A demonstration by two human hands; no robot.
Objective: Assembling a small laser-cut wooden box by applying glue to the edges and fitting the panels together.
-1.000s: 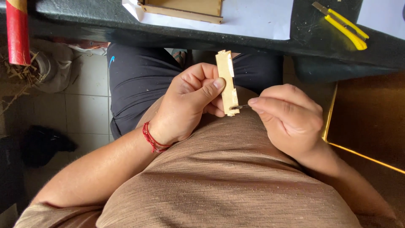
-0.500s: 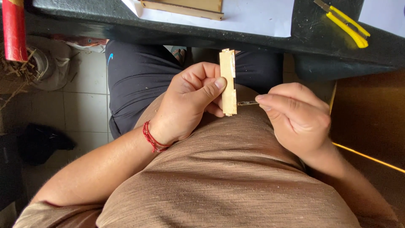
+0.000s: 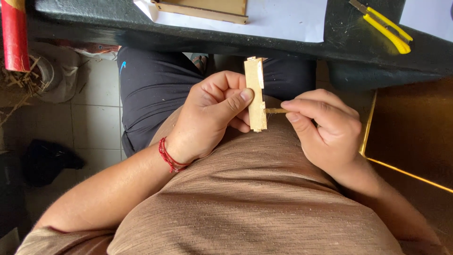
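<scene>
A wooden strip [image 3: 255,94] stands upright over the lap, pinched in the left hand [image 3: 214,113]. The right hand [image 3: 325,130] grips a thin stick [image 3: 274,111] touching its side. Beyond, the desk [image 3: 94,33] carries a yellow cutter [image 3: 383,27].

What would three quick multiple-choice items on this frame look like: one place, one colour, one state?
1. Where is the yellow utility knife?
A. on the dark tabletop
B. on the floor
C. in the right hand

2. What colour is the wrist band?
A. blue
B. red
C. green

3. How is the wooden strip held?
A. lying on the lap
B. upright in the left hand
C. clamped to the table

Key: A, it lies at the top right of the tabletop; B, red cord on the left wrist; B, thumb presses it while the right hand pinches a thin stick against it.
</scene>
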